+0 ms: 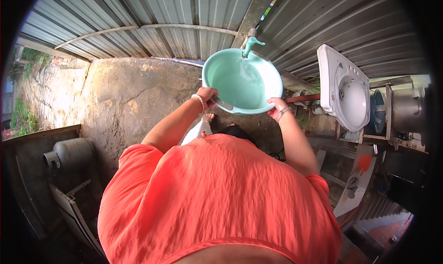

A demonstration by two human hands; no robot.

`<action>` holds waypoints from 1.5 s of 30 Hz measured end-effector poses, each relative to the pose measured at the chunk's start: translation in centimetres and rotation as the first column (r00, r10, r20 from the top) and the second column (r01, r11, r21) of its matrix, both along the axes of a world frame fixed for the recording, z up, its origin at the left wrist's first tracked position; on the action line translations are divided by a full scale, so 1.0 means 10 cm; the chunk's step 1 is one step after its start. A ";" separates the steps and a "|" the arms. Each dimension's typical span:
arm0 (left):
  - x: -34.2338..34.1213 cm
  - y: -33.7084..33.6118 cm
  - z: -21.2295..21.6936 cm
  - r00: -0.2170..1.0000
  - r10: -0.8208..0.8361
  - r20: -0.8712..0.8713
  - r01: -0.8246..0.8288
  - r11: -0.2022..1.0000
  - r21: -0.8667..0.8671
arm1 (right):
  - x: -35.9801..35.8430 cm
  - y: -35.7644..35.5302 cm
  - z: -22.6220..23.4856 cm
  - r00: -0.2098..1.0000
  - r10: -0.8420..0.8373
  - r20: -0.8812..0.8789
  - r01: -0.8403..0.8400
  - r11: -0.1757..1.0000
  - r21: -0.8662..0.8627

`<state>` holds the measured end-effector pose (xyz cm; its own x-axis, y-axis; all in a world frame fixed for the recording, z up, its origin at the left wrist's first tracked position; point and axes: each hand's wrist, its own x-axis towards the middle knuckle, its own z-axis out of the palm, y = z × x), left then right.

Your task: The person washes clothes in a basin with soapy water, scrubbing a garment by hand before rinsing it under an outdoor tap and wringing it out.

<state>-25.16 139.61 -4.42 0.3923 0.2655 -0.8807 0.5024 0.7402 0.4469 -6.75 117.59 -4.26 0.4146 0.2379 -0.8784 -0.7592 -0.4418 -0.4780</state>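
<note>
Holds round mint-green plastic basin [230,74] containing water [237,91] toward 1 o'clock, beneath green lever-handled plastic tap [251,45]; grips rim [244,111] with left hand [209,94] at basin's 8 o'clock, right hand [277,109] at 4 o'clock.

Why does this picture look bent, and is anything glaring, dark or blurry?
In the head view, wide fisheye distortion bends the corrugated metal sheeting and leaves black corners; glare washes out pale ground at far left; the grey cylinder lies in dim shade; the green basin, left hand and right hand look fairly sharp.
</note>
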 end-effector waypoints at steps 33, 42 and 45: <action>1.99 0.24 -1.43 0.903 0.327 0.277 -0.211 0.902 -0.377 | -0.37 -0.08 -0.36 0.950 -0.311 -0.003 0.311 0.950 0.022; 2.13 0.38 -1.53 0.899 0.076 0.432 0.143 0.881 -0.452 | -0.17 0.11 -0.80 0.941 -0.339 -0.003 0.339 0.939 0.060; 2.21 0.38 -1.60 0.860 -0.145 0.490 0.315 0.905 -0.285 | -0.09 0.18 -0.75 0.944 -0.330 0.009 0.328 0.941 0.084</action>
